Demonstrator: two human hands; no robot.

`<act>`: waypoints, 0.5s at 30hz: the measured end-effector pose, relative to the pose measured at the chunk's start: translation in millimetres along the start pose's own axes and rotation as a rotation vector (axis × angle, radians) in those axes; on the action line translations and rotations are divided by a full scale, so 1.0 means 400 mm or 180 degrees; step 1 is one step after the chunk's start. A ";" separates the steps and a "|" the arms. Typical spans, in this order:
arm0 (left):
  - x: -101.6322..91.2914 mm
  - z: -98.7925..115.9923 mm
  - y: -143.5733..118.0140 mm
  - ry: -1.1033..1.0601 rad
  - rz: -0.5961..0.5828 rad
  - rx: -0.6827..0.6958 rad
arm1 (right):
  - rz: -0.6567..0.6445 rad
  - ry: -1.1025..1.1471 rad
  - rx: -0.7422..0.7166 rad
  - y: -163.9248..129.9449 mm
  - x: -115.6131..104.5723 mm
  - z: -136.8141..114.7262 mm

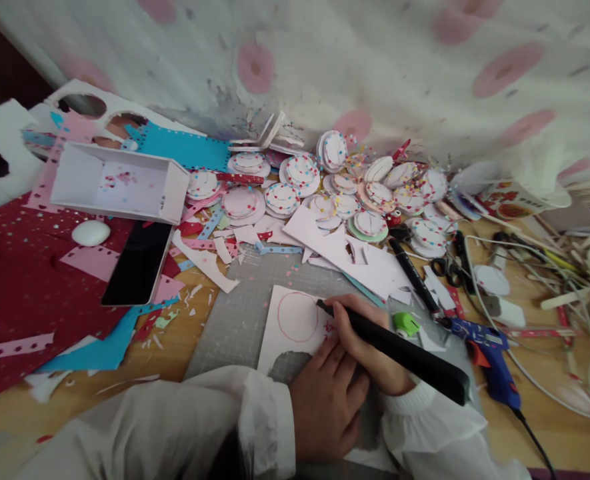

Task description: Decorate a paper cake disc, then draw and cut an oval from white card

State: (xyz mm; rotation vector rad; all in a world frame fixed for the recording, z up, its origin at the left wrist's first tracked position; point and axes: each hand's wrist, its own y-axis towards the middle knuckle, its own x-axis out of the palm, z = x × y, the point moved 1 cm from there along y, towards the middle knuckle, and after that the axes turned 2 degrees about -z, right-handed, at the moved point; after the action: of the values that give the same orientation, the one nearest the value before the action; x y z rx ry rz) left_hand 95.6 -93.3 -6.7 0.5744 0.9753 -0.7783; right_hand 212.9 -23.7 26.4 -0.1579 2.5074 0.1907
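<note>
We can read no words, brand names or numbers anywhere on this bench. The only drawn signs we find stand on the pale pink paper sheet (295, 323): a red outlined circle (297, 317) and, just right of it, a few small red marks (329, 328) at the tip of the black pen, too small and blurred for us to make out as letters. The white packet with red print (512, 200) at the far right edge carries coloured printing, but we cannot read any of it at this size.
</note>
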 end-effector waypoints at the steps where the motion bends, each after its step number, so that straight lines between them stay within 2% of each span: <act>1: 0.001 -0.001 0.000 -0.0016 -0.0025 0.0000 | -0.0031 0.0000 0.0004 0.001 0.002 0.001; 5: 0.003 -0.003 0.000 -0.0084 -0.0100 0.0013 | -0.0168 -0.0021 -0.0021 0.002 0.007 -0.001; 12: 0.003 -0.002 0.001 -0.0180 -0.0045 0.0016 | -0.0001 -0.0043 -0.0028 -0.007 0.006 0.005; 15: 0.005 -0.003 -0.001 -0.0164 -0.0037 0.0015 | 0.0002 -0.0005 0.0135 -0.013 0.009 0.005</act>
State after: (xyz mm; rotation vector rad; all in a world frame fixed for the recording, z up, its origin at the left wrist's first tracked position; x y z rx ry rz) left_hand 95.4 -93.4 -9.3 0.5506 0.9302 -0.8024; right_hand 211.9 -28.7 22.3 -0.1398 2.5078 0.1379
